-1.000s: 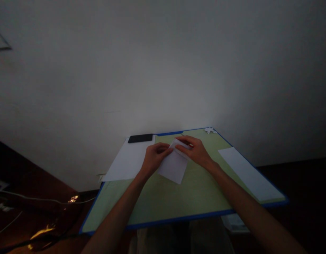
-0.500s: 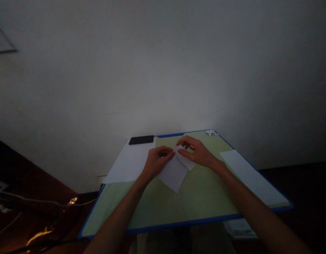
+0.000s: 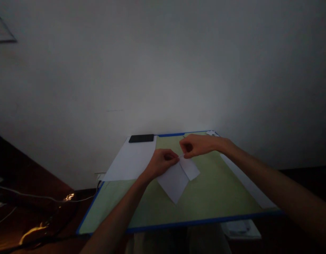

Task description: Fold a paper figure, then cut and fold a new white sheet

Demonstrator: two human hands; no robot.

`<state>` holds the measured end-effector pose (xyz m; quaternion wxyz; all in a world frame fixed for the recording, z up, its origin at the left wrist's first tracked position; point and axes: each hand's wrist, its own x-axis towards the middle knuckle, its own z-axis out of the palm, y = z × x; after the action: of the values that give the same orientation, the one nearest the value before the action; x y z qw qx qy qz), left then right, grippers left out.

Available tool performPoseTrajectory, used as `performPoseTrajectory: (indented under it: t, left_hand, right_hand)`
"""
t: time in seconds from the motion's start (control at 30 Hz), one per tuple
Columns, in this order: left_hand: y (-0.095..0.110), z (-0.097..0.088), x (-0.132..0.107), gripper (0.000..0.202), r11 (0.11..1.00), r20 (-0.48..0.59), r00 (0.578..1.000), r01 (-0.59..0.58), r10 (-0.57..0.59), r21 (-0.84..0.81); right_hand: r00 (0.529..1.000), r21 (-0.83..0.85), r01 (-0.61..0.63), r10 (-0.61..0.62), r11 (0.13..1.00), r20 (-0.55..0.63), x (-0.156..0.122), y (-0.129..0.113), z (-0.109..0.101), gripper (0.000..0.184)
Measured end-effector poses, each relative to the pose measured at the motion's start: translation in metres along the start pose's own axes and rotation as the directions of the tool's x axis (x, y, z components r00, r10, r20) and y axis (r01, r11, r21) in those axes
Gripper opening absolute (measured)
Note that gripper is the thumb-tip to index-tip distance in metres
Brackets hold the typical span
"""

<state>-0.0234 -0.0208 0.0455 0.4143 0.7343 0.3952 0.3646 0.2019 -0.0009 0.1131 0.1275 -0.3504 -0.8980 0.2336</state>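
Note:
Between my hands is a white sheet of paper (image 3: 175, 183), with a fold or tear line running down it and a narrower flap (image 3: 189, 169) on the right. My left hand (image 3: 164, 162) pinches the paper's upper edge between thumb and fingertips. Just right of it, my right hand (image 3: 193, 145) is closed, thumb against curled fingers, at the top of the flap. Whether the flap is still joined to the rest of the sheet cannot be made out. The paper is close above the pale green table top (image 3: 205, 197).
A black phone-like slab (image 3: 141, 138) lies on a larger white sheet (image 3: 128, 162) at the back left. Another white sheet (image 3: 245, 180) runs along the right edge. Small paper scraps (image 3: 212, 133) sit at the back right corner. A wall (image 3: 163, 70) rises behind the table.
My right hand has turned, its fingers curling into a tighter pinch and the forearm rising. The flap has swung lower, and the paper has shifted slightly toward me. My left hand keeps its pinch.

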Motion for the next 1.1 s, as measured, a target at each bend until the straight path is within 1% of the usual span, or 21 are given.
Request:
performPoseTrajectory:
  t: [0.03,0.07,0.13,0.17,0.23,0.27,0.33,0.37,0.43,0.5,0.6,0.77,0.93,1.1]
  left_hand:
    - [-0.001,0.0,0.0,0.012,1.0,-0.021,1.0,0.004,-0.004,-0.005]
    - [-0.001,0.0,0.001,0.012,1.0,-0.044,0.999,0.008,-0.009,-0.013]
    - [-0.002,-0.001,0.001,0.014,0.998,-0.09,0.996,0.02,-0.025,-0.051]
    - [-0.002,-0.001,0.001,0.015,0.996,-0.109,0.993,0.022,-0.031,-0.081]
    - [-0.003,-0.001,0.002,0.018,0.99,-0.145,0.989,0.018,-0.039,-0.143]
    - [-0.003,0.0,0.002,0.019,0.986,-0.162,0.986,0.014,-0.041,-0.165]
    - [-0.004,0.0,0.003,0.018,0.983,-0.185,0.982,0.012,-0.046,-0.183]
    - [-0.004,0.0,0.003,0.018,0.982,-0.191,0.98,0.017,-0.053,-0.186]
    - [-0.004,0.0,0.003,0.017,0.98,-0.197,0.978,0.036,-0.075,-0.198]
    - [-0.004,0.001,0.002,0.017,0.974,-0.194,0.975,0.06,-0.104,-0.219]
    - [-0.002,0.001,0.001,0.018,0.966,-0.193,0.972,0.087,-0.136,-0.245]
    - [-0.001,0.003,0.001,0.018,0.966,-0.182,0.975,0.077,-0.124,-0.248]
    - [-0.004,0.003,0.001,0.021,0.965,-0.193,0.974,0.064,-0.115,-0.255]
    - [-0.002,0.004,0.0,0.022,0.958,-0.167,0.976,0.09,-0.139,-0.272]
  right_hand:
    - [0.999,0.056,0.016,-0.014,0.998,-0.046,-0.002,0.003,0.003,0.007]
    - [0.995,0.132,0.027,-0.014,0.991,-0.1,-0.003,0.006,0.007,0.011]
    - [0.979,0.307,0.024,0.04,0.951,-0.199,-0.005,0.012,0.017,0.026]
    - [0.964,0.378,0.022,0.081,0.926,-0.254,-0.005,0.015,0.023,0.03]
    - [0.903,0.491,0.026,0.19,0.871,-0.385,-0.004,0.019,0.036,0.029]
    - [0.872,0.517,0.024,0.235,0.856,-0.429,-0.003,0.02,0.041,0.028]
    - [0.827,0.542,0.029,0.284,0.84,-0.485,-0.001,0.021,0.051,0.031]
    - [0.812,0.547,0.033,0.297,0.837,-0.502,0.0,0.021,0.054,0.032]
    - [0.797,0.55,0.037,0.308,0.834,-0.52,0.002,0.022,0.057,0.033]
    - [0.797,0.554,0.036,0.31,0.832,-0.518,0.003,0.022,0.056,0.033]
    - [0.812,0.58,0.041,0.312,0.813,-0.494,0.003,0.022,0.052,0.032]
    - [0.815,0.615,0.048,0.325,0.787,-0.48,0.001,0.017,0.047,0.029]
    - [0.838,0.583,0.044,0.288,0.811,-0.463,0.0,0.015,0.044,0.03]
    - [0.834,0.498,0.056,0.234,0.865,-0.5,0.001,0.02,0.043,0.028]
